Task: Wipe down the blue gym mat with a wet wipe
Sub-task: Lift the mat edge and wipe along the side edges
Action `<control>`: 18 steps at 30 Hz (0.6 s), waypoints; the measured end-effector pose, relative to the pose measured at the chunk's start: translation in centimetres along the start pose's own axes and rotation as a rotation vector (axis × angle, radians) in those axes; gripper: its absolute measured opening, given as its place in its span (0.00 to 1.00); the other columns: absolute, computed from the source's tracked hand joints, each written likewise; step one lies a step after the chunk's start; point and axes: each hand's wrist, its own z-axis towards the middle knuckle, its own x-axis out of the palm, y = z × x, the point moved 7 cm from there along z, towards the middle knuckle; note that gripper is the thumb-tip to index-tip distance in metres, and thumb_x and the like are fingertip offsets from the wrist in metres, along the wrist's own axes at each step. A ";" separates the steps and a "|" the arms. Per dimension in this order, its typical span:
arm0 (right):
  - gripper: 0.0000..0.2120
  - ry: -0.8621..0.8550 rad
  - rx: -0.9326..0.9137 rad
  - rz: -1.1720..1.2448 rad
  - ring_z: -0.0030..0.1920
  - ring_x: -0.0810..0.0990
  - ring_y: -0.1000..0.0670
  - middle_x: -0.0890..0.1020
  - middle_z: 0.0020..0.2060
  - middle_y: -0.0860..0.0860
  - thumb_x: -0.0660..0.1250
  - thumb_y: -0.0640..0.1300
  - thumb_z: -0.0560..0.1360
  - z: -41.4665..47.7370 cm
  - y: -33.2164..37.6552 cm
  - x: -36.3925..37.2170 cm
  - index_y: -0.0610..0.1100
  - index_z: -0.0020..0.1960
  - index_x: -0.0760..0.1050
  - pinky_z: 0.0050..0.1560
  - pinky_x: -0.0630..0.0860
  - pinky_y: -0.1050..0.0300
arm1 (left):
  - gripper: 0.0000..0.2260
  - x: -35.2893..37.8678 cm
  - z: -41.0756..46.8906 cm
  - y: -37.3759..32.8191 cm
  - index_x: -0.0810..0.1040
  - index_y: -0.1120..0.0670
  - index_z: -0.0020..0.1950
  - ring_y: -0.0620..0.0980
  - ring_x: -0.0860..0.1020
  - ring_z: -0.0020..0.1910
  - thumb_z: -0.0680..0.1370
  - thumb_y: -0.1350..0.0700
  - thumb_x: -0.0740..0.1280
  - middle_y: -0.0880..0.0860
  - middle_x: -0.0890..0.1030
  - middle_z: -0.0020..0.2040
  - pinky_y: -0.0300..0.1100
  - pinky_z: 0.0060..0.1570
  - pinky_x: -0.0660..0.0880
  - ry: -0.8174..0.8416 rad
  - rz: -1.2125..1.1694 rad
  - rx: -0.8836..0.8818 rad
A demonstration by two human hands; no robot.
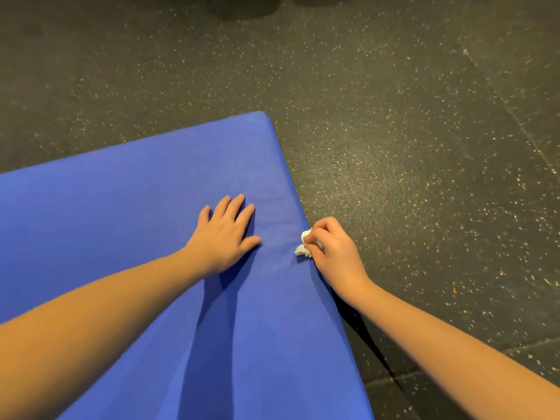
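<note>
The blue gym mat [127, 207] lies on the floor and fills the lower left of the view, its far corner pointing up toward the middle. My left hand [222, 234] rests flat on the mat, palm down, fingers spread. My right hand [330, 248] is at the mat's right edge, fingers closed around a crumpled white wet wipe [304, 245] that touches the mat surface. Most of the wipe is hidden inside the fingers.
Dark speckled rubber flooring [409, 147] surrounds the mat on the far and right sides, with tile seams running across it on the right. Two dark, blurred shapes [242, 7] sit at the top edge.
</note>
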 end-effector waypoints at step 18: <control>0.04 0.181 -0.147 -0.201 0.39 0.77 0.46 0.78 0.41 0.46 0.68 0.35 0.72 5.7 0.9 0.3 0.38 0.45 0.81 0.39 0.66 0.61 | 0.25 0.4 3.8 0.5 0.72 0.56 0.69 0.56 0.63 0.73 0.79 0.45 0.52 0.54 0.69 0.73 0.61 0.71 0.54 -0.544 -0.359 -0.230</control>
